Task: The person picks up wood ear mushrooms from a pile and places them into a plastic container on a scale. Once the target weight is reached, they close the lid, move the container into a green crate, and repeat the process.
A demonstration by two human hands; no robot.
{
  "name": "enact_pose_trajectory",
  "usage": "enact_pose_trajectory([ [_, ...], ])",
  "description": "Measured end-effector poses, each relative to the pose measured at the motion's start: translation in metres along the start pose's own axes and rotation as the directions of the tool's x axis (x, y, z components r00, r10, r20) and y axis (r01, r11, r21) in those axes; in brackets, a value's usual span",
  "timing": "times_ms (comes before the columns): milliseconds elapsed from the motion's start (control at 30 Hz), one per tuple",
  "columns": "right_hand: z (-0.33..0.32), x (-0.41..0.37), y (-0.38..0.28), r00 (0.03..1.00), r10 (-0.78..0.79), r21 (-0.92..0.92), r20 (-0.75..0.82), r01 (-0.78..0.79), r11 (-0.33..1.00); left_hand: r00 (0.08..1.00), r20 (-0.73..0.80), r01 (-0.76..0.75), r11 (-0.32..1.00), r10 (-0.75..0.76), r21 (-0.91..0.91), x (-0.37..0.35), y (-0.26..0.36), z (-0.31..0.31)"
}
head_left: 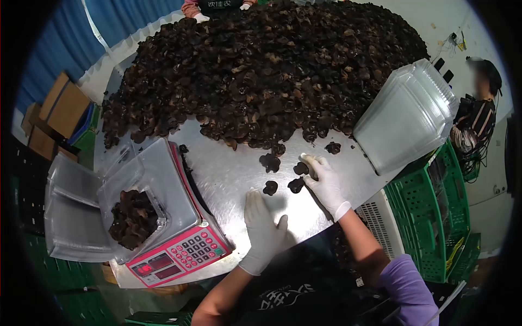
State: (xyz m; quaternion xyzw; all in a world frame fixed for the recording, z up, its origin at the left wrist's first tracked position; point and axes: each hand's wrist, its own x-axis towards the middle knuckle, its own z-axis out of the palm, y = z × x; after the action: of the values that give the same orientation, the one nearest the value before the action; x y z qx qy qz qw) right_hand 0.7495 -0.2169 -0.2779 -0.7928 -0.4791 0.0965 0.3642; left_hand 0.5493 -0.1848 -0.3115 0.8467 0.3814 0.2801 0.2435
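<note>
Metal table (pixel 228 168), bare and shiny toward the worker. A heap of dark frilly pieces (pixel 266 70) covers its far part. At the right edge, a tilted stack of clear trays (pixel 402 117); at the left, a scale (pixel 194 249) with its keypad facing the worker. On the scale, a clear container (pixel 161 221) holds a portion of dark pieces (pixel 132 219). Display lit, figures too small to read.

Gloved left hand (pixel 262 225): palm down at the table, fingers straight and together, thumb apart; nothing seen held. Gloved right hand (pixel 325 187): reaching over the bare strip, thumb and forefinger spread, no piece visibly pinched.

Loose pieces lie between heap and hands. The near dark piece (pixel 296 186) is just beside the right thumb; contact cannot be told. The upper piece (pixel 300 168) sits between thumb and forefinger. The outlying piece (pixel 270 188) lies near the left fingertips.

Judgement on handling: best kept low, with soft fingertips, since frilly edges probably tear under a hard pinch. Pieces are better inspected singly, away from the heap, and forearms kept off the scale.
</note>
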Motion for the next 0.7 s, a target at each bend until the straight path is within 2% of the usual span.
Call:
enact_pose_trajectory([
  [33,0.001,0.002,0.002,1.000,-0.002,0.003,0.000,0.002,1.000,1.000,-0.001,0.000,1.000,0.000,0.003,0.001,-0.002,0.002],
  [100,0.003,0.007,0.011,0.986,-0.162,-0.096,0.042,0.166,0.982,0.999,-0.050,-0.012,1.000,0.013,0.026,0.007,-0.005,0.006],
  [133,0.005,0.008,0.017,0.989,-0.147,-0.074,0.024,0.148,0.986,0.999,-0.049,-0.011,1.000,0.012,0.029,0.013,-0.004,0.005],
  [167,0.004,0.008,0.021,0.989,-0.147,-0.072,0.024,0.148,0.986,0.994,-0.112,-0.012,1.000,0.010,-0.025,0.023,-0.002,0.004],
  [200,0.000,0.010,0.020,0.993,0.100,0.306,0.057,-0.113,0.945,0.984,-0.176,-0.017,0.997,0.002,-0.079,0.033,0.001,0.003],
  [233,-0.004,0.012,0.021,0.934,0.308,0.617,0.181,-0.352,0.704,0.984,-0.179,-0.014,0.997,0.000,-0.078,0.043,0.000,0.004],
  [267,-0.014,0.012,0.028,0.933,0.285,0.897,0.220,-0.308,0.318,0.997,-0.069,0.023,0.999,-0.022,0.026,0.053,-0.004,0.005],
  [300,-0.018,0.011,0.029,0.933,0.273,0.921,0.233,-0.302,0.245,0.998,0.042,0.045,0.990,-0.051,0.131,0.059,-0.008,0.008],
  [333,-0.020,0.008,0.027,0.926,0.272,0.930,0.261,-0.317,0.187,0.998,-0.048,-0.028,0.984,0.037,0.174,0.060,-0.011,0.012],
  [367,-0.022,0.006,0.025,0.918,0.272,0.935,0.289,-0.332,0.127,0.998,-0.049,-0.029,0.984,0.039,0.177,0.060,-0.014,0.015],
  [433,-0.019,0.005,0.023,0.914,0.245,0.922,0.322,-0.362,0.138,1.000,0.008,0.009,0.981,-0.011,0.194,0.059,-0.017,0.014],
  [467,-0.018,0.002,0.018,0.893,0.260,0.829,0.366,-0.440,0.344,1.000,0.008,0.009,0.980,-0.010,0.197,0.061,-0.017,0.012],
  [500,-0.014,-0.002,0.012,0.870,0.284,0.689,0.404,-0.493,0.532,0.992,-0.040,0.118,0.991,-0.116,0.066,0.066,-0.012,0.005],
  [533,-0.001,-0.005,0.004,0.921,0.240,0.672,0.307,-0.389,0.630,0.972,-0.074,0.218,0.973,-0.223,-0.070,0.072,-0.008,-0.001],
  [567,0.001,-0.008,-0.004,0.964,0.165,0.490,0.209,-0.249,0.835,0.972,-0.078,0.217,0.974,-0.222,-0.068,0.080,-0.004,-0.002],
  [600,0.006,-0.008,-0.009,0.988,0.064,0.295,0.141,-0.103,0.950,0.974,-0.158,0.152,0.986,-0.160,-0.061,0.089,0.001,-0.002],
  [633,0.009,-0.009,-0.012,0.994,-0.054,0.075,0.097,0.046,0.996,0.966,-0.237,0.090,0.995,-0.099,-0.049,0.097,0.010,-0.005],
  [667,0.012,-0.008,-0.013,0.986,-0.050,0.027,0.160,0.046,0.999,0.976,-0.134,0.164,0.984,-0.171,-0.063,0.104,0.023,-0.012],
  [700,0.017,-0.004,-0.010,0.986,-0.058,0.028,0.159,0.054,0.998,0.975,-0.142,0.163,0.985,-0.170,-0.063,0.109,0.021,-0.004],
])
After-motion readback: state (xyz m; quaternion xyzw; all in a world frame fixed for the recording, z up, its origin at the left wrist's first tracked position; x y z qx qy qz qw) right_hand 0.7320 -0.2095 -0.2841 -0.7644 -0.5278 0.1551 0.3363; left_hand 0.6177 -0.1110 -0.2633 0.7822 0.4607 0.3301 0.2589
